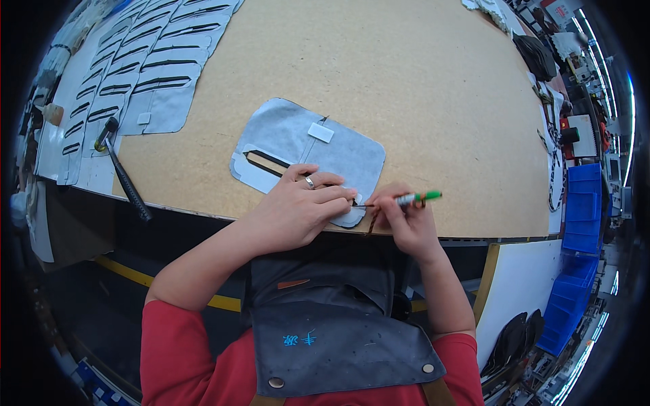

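A light grey-blue fabric panel [277,125] with rounded corners lies on the table near its front edge. A long slot framed in black [265,162] runs across its near part, partly hidden under my left hand. Toward its far side sits a small white rectangular patch [321,132]. My left hand [301,206], a ring on one finger, lies on the panel with its fingers stretched out. Closed around a pen-shaped tool with a green end [426,196], my right hand [405,220] brings its thin dark tip to the panel's near right corner. A dark brown strand [372,222] hangs below those fingers.
Rows of similar grey panels with black-edged slots [162,84] overlap at the far left. A hammer [125,172] with a black handle lies at the left, its handle projecting past the table edge. Blue bins [583,199] and dark pieces [535,57] are on the right.
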Action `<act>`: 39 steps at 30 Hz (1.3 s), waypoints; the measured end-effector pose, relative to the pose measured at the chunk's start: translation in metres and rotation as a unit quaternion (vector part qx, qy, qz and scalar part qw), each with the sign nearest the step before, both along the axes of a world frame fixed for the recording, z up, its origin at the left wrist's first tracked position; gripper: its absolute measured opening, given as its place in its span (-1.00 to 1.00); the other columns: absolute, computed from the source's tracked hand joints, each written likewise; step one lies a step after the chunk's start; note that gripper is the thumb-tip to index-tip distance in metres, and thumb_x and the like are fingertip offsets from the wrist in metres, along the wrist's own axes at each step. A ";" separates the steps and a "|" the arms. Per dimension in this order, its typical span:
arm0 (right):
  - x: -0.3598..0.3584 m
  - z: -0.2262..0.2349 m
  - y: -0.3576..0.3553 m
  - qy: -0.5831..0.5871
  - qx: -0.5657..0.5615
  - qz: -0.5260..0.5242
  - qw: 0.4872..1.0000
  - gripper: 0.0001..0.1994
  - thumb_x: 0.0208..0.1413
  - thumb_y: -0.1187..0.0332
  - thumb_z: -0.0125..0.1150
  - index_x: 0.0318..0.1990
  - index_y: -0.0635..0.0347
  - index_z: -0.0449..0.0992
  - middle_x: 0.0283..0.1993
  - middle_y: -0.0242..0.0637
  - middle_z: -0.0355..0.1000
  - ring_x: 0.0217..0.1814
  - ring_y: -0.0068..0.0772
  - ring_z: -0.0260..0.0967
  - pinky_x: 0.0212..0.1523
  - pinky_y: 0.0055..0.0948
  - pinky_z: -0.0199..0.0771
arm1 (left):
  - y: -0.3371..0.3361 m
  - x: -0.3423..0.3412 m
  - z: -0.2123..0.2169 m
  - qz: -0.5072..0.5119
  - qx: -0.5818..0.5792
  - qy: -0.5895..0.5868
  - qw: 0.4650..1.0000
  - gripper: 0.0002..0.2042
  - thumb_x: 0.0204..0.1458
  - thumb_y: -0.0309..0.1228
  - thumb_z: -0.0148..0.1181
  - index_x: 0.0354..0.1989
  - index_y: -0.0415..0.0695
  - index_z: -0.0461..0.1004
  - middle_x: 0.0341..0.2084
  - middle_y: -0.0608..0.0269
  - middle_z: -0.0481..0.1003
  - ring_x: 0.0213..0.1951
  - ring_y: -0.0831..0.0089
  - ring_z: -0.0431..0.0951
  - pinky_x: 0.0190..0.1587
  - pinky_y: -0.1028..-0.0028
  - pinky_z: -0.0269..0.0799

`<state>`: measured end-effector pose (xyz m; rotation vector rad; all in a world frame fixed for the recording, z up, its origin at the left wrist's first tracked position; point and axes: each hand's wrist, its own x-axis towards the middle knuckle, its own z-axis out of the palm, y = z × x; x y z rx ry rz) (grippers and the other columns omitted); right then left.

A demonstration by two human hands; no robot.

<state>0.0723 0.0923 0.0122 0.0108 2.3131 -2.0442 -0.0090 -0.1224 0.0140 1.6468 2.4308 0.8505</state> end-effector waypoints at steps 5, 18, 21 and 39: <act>0.034 -0.003 -0.003 0.314 0.389 0.070 0.863 -0.84 -0.02 0.44 0.27 -0.26 0.11 0.49 -0.08 -0.29 0.50 -0.23 -0.50 0.49 0.05 -0.34 0.27 | 0.001 0.003 0.000 0.016 0.009 -0.008 1.000 -0.83 -0.06 -0.48 0.12 -0.25 -0.01 0.46 -0.04 0.47 0.46 0.09 0.44 0.36 0.18 0.25 0.05; 0.032 -0.006 -0.012 0.236 0.236 -0.047 0.941 -0.87 0.02 0.52 0.22 -0.25 0.23 0.47 -0.19 -0.17 0.50 -0.24 -0.25 0.46 -0.22 -0.40 0.45 | 0.003 0.011 0.001 0.069 0.023 -0.053 0.996 -0.81 0.02 -0.52 0.07 -0.17 -0.05 0.43 -0.02 0.37 0.43 0.11 0.39 0.34 0.16 0.26 0.05; 0.032 -0.006 -0.011 0.218 0.213 -0.054 0.951 -0.89 0.02 0.53 0.21 -0.27 0.22 0.48 -0.20 -0.19 0.50 -0.25 -0.25 0.45 -0.25 -0.40 0.44 | 0.003 0.012 0.000 0.062 0.005 -0.012 0.998 -0.77 0.00 -0.53 0.08 -0.14 -0.05 0.44 0.00 0.37 0.41 0.11 0.38 0.33 0.17 0.24 0.06; 0.030 -0.002 -0.010 0.153 0.109 -0.081 0.979 -0.88 0.00 0.55 0.22 -0.27 0.23 0.48 -0.23 -0.13 0.49 -0.26 -0.22 0.48 -0.27 -0.46 0.46 | 0.002 0.016 -0.005 0.074 0.038 -0.021 0.996 -0.70 -0.06 -0.53 0.13 -0.10 -0.04 0.44 -0.03 0.30 0.40 0.14 0.30 0.32 0.21 0.18 0.11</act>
